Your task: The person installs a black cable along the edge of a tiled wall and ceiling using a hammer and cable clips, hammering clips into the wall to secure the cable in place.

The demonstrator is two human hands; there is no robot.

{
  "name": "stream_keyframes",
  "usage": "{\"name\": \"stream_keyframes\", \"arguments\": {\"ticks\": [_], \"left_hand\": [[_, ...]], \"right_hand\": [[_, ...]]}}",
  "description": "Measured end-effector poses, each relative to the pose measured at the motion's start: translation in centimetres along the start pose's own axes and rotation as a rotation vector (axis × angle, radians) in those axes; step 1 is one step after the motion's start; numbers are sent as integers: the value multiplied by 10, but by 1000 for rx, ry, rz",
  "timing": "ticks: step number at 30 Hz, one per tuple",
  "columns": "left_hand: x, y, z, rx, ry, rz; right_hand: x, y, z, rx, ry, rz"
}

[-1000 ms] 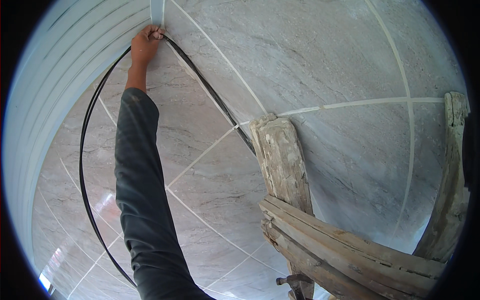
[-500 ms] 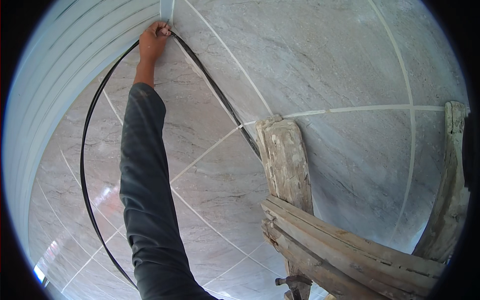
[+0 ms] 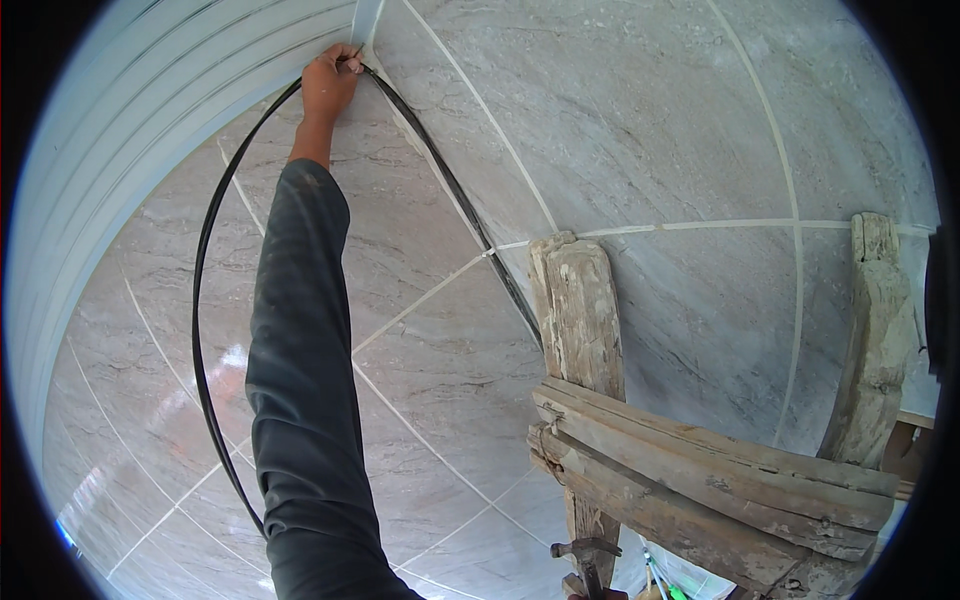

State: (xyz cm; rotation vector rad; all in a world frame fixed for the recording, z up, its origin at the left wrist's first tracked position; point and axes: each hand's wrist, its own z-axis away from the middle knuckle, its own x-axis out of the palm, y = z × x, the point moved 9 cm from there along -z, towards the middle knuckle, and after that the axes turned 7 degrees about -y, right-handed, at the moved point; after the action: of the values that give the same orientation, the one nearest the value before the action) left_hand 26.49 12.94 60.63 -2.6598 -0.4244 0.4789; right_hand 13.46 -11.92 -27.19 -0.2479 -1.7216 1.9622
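The black cable (image 3: pixel 197 330) runs up where shiny gray tile walls (image 3: pixel 650 120) meet, then loops down by my arm (image 3: pixel 310 380). My left hand (image 3: pixel 330 88) pinches it, fingers together, just under the white ceiling (image 3: pixel 150 110). Below are wooden boards (image 3: pixel 690 445) and a hammer (image 3: pixel 573 549).

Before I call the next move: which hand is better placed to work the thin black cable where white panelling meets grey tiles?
Probably left: the bare left hand is raised to that spot, pinching at the cable. The right hand cannot be made out; a metal-headed hammer shows low down.
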Motion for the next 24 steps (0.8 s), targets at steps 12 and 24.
{"name": "stream_keyframes", "arguments": {"ticks": [12, 24], "left_hand": [[-4, -2, 6, -34, 49, 96], [11, -2, 11, 106, 167, 218]], "right_hand": [[-4, 6, -2, -25, -66, 114], [36, -287, 8, -440, 44, 292]]}}
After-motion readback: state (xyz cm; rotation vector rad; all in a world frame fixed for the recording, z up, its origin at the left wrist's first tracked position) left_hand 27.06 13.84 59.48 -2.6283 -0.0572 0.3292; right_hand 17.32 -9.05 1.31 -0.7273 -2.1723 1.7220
